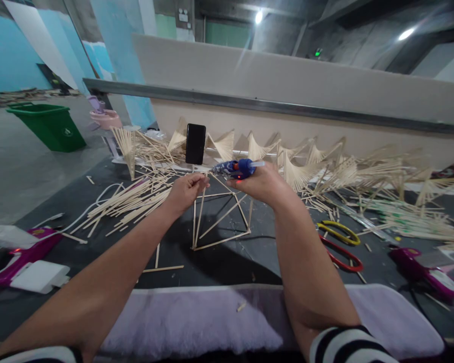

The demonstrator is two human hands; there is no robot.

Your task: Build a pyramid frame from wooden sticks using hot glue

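My right hand (267, 185) is wrapped round a blue hot glue gun (244, 169), with a pale glue stick (258, 164) poking out of its back and a small red light lit. Its nozzle points left, toward my left hand (189, 191). That hand is closed in a pinch at the upper left of a frame of thin wooden sticks (222, 244), seemingly on one of its sticks; the fingertips partly cover the spot. The frame stands on the dark table, its base corners joined and slanting sticks rising from them.
Loose wooden sticks (136, 201) lie at left. Several twisted stick models (298, 169) line the back near a phone (195, 144). Scissors with yellow and red handles (342, 252) lie right. Magenta devices (41, 242) sit at both sides; a lavender mat (196, 317) covers the front edge.
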